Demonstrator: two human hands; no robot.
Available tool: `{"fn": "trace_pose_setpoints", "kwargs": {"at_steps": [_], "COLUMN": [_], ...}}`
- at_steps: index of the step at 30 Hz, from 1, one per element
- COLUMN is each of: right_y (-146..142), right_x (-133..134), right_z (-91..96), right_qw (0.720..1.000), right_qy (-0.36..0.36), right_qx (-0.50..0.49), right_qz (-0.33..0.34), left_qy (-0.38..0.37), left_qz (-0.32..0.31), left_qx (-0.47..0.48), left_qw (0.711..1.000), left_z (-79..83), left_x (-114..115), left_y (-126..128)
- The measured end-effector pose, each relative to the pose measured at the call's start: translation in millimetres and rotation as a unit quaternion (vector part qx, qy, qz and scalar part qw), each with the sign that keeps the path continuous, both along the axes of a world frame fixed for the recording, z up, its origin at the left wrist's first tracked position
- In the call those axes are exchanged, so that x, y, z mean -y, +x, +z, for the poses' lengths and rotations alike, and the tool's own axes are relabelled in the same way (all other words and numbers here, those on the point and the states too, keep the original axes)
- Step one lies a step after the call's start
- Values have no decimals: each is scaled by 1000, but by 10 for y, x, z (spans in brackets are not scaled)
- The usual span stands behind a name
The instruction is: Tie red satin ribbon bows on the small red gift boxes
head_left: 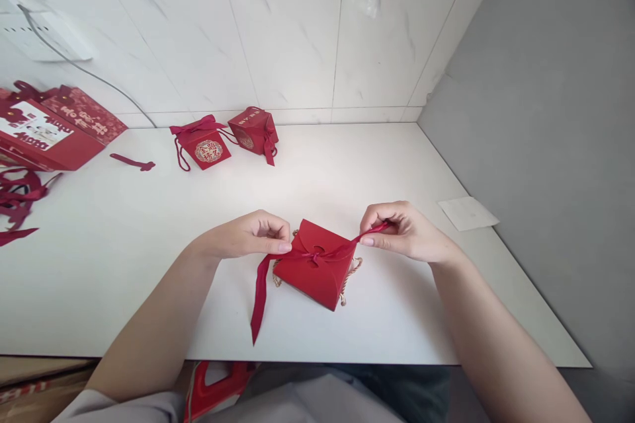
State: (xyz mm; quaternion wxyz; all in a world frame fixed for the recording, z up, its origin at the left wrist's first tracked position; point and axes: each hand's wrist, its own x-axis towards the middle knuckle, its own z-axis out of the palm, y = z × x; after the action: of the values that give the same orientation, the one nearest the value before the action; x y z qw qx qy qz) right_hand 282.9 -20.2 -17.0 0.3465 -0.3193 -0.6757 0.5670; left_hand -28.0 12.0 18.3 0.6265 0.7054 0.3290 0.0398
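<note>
A small red gift box point(312, 277) stands on the white table in front of me, its top flaps folded over one another. Across the top runs a dark red ribbon point(260, 301), knotted at the middle. My left hand point(253, 232) pinches the ribbon at the box's left edge, and a loose tail hangs down onto the table. On the other side my right hand point(401, 231) grips the ribbon's right end and holds it taut, a little off the box. Twisted gold cord point(344, 291) shows along the box's sides.
Two red boxes with bows, a left one point(206, 145) and a right one point(254, 132), stand near the tiled wall. Red printed cartons point(74, 125) and a heap of ribbon point(20, 195) lie at the left. White paper point(467, 213) rests by the right edge.
</note>
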Motion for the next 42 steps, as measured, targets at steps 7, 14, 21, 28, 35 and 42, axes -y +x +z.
{"fn": "trace_pose_setpoints", "kwargs": {"at_steps": [7,14,21,28,35,42], "right_y": [25,93,106,54,-36,-59], "right_x": [3,-32,-61,-88,-81,-48], "right_z": [26,-7,43,47,-12,-58], "right_qw": [999,997,997,983,996,992], "right_qy": [22,42,-30,-110,-42,74], "right_qx": [4,46,72,116,77,66], "right_qz": [-32,-51,6,86,30,-79], "left_qy": [1,-21,-43,-20,-43,-84], "left_qz": [26,68,99,59,73,83], "left_qx": [36,25,-5,-20,17,60], "left_qw": [999,997,994,998,996,991], "left_z": [21,36,-44,-107,-93,-115], "left_x": [1,-32,-62,-85,-80,-71], "left_y": [-36,-40,-57,-49,-6,8]}}
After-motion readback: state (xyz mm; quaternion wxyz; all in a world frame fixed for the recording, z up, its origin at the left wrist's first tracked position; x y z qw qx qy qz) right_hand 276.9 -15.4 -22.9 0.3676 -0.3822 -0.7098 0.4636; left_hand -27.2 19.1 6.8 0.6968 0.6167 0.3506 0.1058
